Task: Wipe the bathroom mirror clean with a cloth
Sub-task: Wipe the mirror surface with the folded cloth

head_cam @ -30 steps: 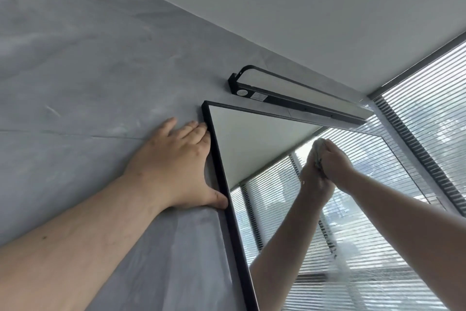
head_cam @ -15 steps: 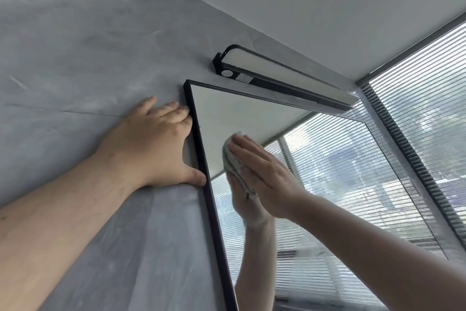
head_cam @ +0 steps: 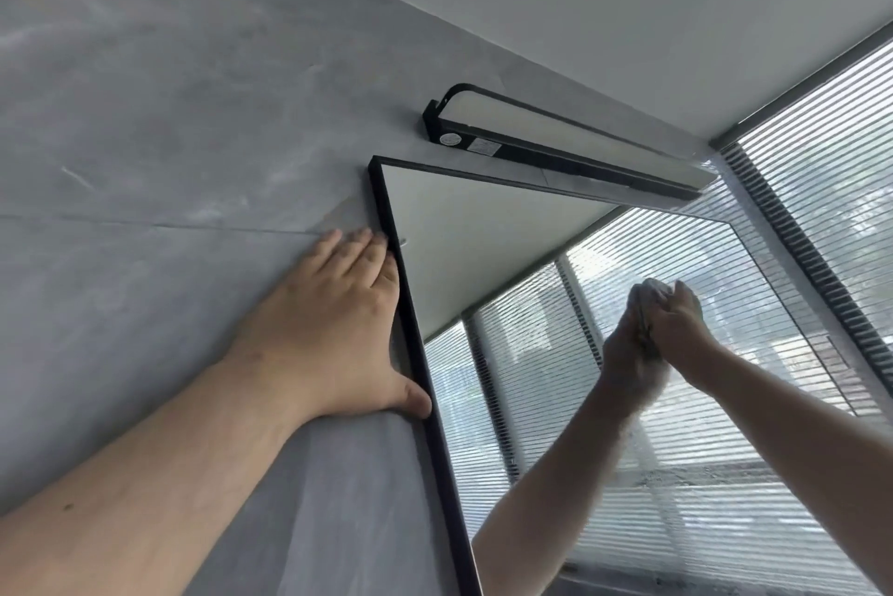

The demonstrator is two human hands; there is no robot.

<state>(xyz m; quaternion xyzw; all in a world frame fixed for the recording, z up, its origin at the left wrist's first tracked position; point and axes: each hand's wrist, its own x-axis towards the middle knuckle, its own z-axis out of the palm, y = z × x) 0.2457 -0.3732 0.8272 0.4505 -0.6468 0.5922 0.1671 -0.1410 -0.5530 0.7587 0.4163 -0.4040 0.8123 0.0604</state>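
Right hand holds the cloth on the glass, left hand is braced on the wall.
Right hand (head_cam: 681, 330) has its fingers curled round a pale bunched cloth (head_cam: 651, 291), pressed to the mirror (head_cam: 483, 233) in the upper right part of the glass, well apart from the left edge. Its reflection meets it at the cloth. Left hand (head_cam: 333, 325) lies flat on the grey wall (head_cam: 145, 112), fingers straight, holding nothing. Forefinger and thumb tip touch the mirror's black frame (head_cam: 448, 499) below its top left corner. Black light bar (head_cam: 555, 141) sits on the wall just above the mirror. Slatted blinds (head_cam: 821, 136) at right, also reflected in the glass.
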